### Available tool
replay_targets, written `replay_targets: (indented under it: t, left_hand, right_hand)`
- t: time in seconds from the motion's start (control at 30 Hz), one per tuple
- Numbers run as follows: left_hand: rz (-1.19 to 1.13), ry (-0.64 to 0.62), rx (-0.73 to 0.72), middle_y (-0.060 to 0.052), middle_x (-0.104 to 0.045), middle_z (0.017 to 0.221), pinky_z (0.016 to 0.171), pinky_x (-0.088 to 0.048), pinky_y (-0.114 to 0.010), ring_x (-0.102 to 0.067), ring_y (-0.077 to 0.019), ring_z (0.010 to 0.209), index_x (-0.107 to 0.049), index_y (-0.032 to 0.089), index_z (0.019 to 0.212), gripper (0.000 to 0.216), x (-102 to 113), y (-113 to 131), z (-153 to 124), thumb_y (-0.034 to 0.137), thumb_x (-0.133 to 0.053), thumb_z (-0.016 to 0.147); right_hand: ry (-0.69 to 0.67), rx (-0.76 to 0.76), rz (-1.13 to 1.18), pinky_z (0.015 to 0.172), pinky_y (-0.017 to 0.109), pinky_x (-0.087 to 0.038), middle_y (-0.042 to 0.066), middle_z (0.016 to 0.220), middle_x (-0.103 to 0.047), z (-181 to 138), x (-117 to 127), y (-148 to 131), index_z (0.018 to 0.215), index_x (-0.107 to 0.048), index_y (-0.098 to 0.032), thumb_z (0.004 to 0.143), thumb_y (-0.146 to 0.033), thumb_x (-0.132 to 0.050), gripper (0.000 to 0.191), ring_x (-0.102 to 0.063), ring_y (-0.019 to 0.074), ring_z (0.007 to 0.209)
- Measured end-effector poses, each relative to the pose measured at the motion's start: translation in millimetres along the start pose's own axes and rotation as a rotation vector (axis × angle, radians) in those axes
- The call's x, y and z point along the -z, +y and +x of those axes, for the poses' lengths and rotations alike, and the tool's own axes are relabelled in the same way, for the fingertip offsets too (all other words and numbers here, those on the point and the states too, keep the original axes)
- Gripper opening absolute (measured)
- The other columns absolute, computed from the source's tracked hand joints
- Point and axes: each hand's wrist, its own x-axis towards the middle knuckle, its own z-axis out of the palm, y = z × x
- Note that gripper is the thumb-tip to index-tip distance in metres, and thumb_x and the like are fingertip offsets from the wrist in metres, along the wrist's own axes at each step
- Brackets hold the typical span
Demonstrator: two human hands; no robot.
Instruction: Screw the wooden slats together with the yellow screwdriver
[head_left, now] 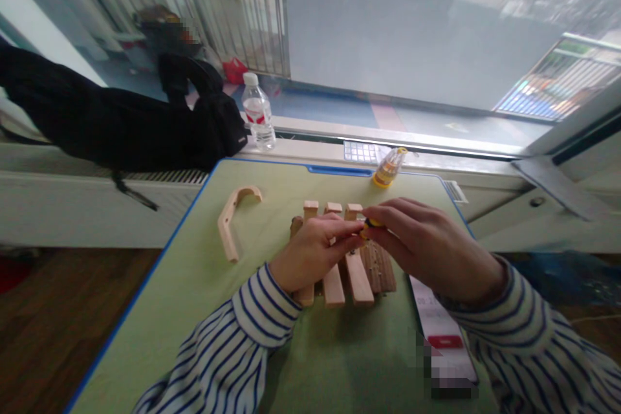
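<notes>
My right hand (417, 239) is closed in a pinch on a short yellow-and-black screwdriver (372, 224), mostly covered by the fingers. Thumb and fingertips of my left hand (313, 247) press together at the tool's left end; whatever they pinch is too small to make out. Both hands are over a wooden piece made of pale wooden slats (359, 275) laid side by side across darker brown wood (381, 268). Small dark spots show on the brown wood. The left hand hides part of the slats.
A curved wooden piece with holes (228, 223) lies on the green table (189, 297) at left. A clear, yellow-based screwdriver case (388, 168) stands at the back edge. A phone (439, 323) lies by my right forearm. A water bottle (258, 113) and black bag (145, 129) occupy the sill.
</notes>
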Motion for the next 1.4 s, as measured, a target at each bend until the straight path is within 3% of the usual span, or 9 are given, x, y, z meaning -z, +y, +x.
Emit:
replay_targets:
  t: [0.17,0.3,0.5,0.57,0.67,0.8,1.4]
  left_hand:
    - [0.011,0.052,0.039,-0.006,-0.062,0.092,0.076,-0.043,-0.028,-0.055,-0.0155,0.084,-0.063,0.018,0.104,0.031,-1.0,2.4,-1.4,0.034,-0.058,0.078]
    - [0.058,0.065,0.035,-0.004,-0.062,0.083,0.074,-0.043,-0.027,-0.055,-0.0149,0.078,-0.066,0.02,0.097,0.026,-1.7,3.9,-1.8,0.035,-0.058,0.078]
    - [0.064,0.078,0.037,-0.004,-0.063,0.082,0.071,-0.043,-0.027,-0.055,-0.0146,0.076,-0.065,0.019,0.098,0.028,-1.2,4.2,-2.1,0.037,-0.056,0.079]
    - [0.066,0.074,0.038,-0.004,-0.063,0.083,0.072,-0.043,-0.027,-0.055,-0.0148,0.077,-0.066,0.018,0.098,0.028,-1.4,3.6,-2.0,0.037,-0.058,0.078]
    - [0.068,0.069,0.036,-0.005,-0.063,0.084,0.074,-0.043,-0.028,-0.055,-0.015,0.078,-0.066,0.018,0.098,0.028,-1.7,1.9,-1.8,0.036,-0.058,0.078]
    - [0.074,0.043,0.039,-0.005,-0.063,0.085,0.074,-0.043,-0.029,-0.055,-0.0154,0.079,-0.065,0.017,0.1,0.03,-1.0,0.2,-1.3,0.037,-0.056,0.079]
    - [0.081,-0.012,-0.059,-0.004,-0.06,0.08,0.071,-0.042,-0.027,-0.052,-0.0135,0.077,-0.063,0.017,0.096,0.025,-1.7,-1.2,-0.7,0.031,-0.045,0.087]
  right_hand:
    - [0.007,-0.01,-0.005,0.075,0.03,-0.046,0.009,0.092,-0.062,-1.0,0.1,-1.6,0.086,-0.054,-0.015,0.087,-0.027,-0.042,0.018,-0.056,0.0159,0.086]
    - [0.001,-0.027,0.002,0.076,0.031,-0.046,0.009,0.095,-0.062,0.4,0.6,-4.2,0.092,-0.055,-0.015,0.088,-0.028,-0.04,0.021,-0.056,0.0162,0.089]
    - [0.019,0.005,0.023,0.087,0.034,-0.044,0.01,0.116,-0.056,0.5,12.3,-5.0,0.12,-0.044,-0.015,0.084,-0.026,-0.047,0.037,-0.053,0.0181,0.102]
    - [0.0,0.031,0.031,0.087,0.034,-0.043,0.008,0.115,-0.057,0.9,16.1,-4.9,0.116,-0.047,-0.017,0.085,-0.023,-0.045,0.032,-0.053,0.017,0.102]
    - [-0.07,0.065,0.024,0.082,0.032,-0.045,0.007,0.104,-0.062,2.5,16.5,-4.2,0.096,-0.057,-0.017,0.086,-0.021,-0.043,0.018,-0.055,0.0159,0.097]
    - [-0.074,0.055,0.006,0.079,0.031,-0.044,0.007,0.099,-0.063,3.4,11.4,-2.2,0.085,-0.057,-0.017,0.085,-0.02,-0.045,0.012,-0.056,0.0155,0.094]
    - [0.086,-0.074,-0.046,0.076,0.031,-0.044,0.007,0.09,-0.063,-3.1,-8.6,-2.1,0.097,-0.057,-0.015,0.087,-0.03,-0.042,0.023,-0.056,0.0161,0.086]
